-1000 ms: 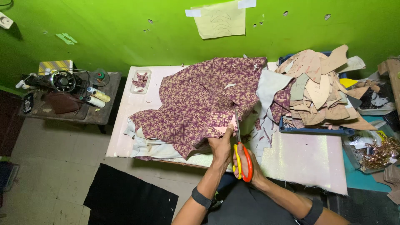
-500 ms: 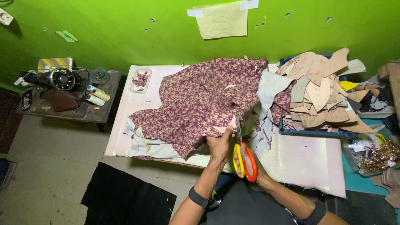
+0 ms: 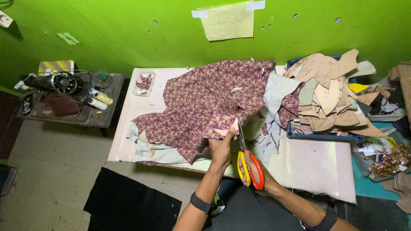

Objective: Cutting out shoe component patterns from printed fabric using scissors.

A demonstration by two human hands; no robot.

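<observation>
Little changed from half a second ago: same pose, scissors [image 3: 249,164] nudged slightly further up into the cloth, left hand [image 3: 221,147] a touch higher on the fabric edge. Left grip pressed together, pinching the purple patterned fabric [image 3: 201,102] and a pale pink piece [image 3: 227,129] at lower centre of the frame. Right hand [image 3: 252,171] closed through the orange and yellow handles, just right of the left hand, blades pointing up at the pinched edge. Fabric spread over the pale tabletop [image 3: 317,167], from centre toward upper right, directly above both grips. Blue tray [image 3: 319,136] of tan cut pieces at right.
</observation>
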